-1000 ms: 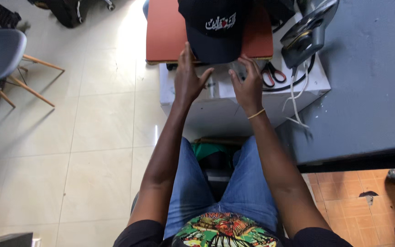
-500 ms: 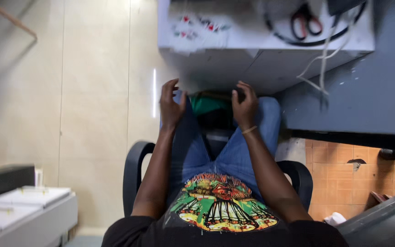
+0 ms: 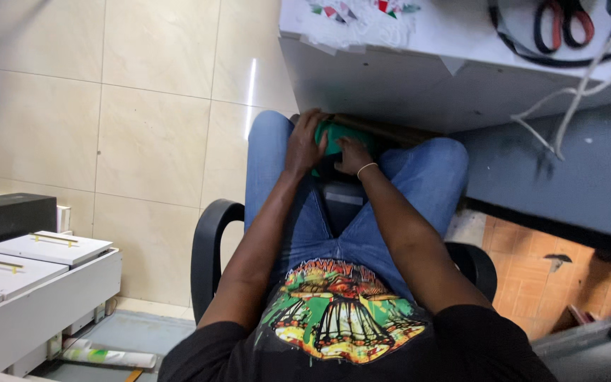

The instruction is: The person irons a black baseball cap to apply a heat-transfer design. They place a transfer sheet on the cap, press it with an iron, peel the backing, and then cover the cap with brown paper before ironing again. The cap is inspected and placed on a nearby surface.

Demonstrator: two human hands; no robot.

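Observation:
I sit in a black office chair [image 3: 206, 247] in blue jeans. Both hands are down between my knees, under the edge of a white worktable [image 3: 404, 78]. My left hand [image 3: 304, 143] lies with fingers curled over a green object [image 3: 334, 139], partly hidden, so I cannot tell what it is. My right hand [image 3: 355, 154], with a thin band on the wrist, touches the same green thing from the right. A brown flat piece [image 3: 383, 129] shows just behind it.
On the white worktable lie red-handled scissors [image 3: 563, 18], a black cable and white cords [image 3: 567, 99]. A grey surface [image 3: 588, 170] is at right. White boxes with gold handles [image 3: 30, 255] and a black box [image 3: 5, 216] stand at left on tiled floor.
The view dropped from the tabletop and the black cap to my lap. Both hands came down off the table to between my knees and now rest on the green object.

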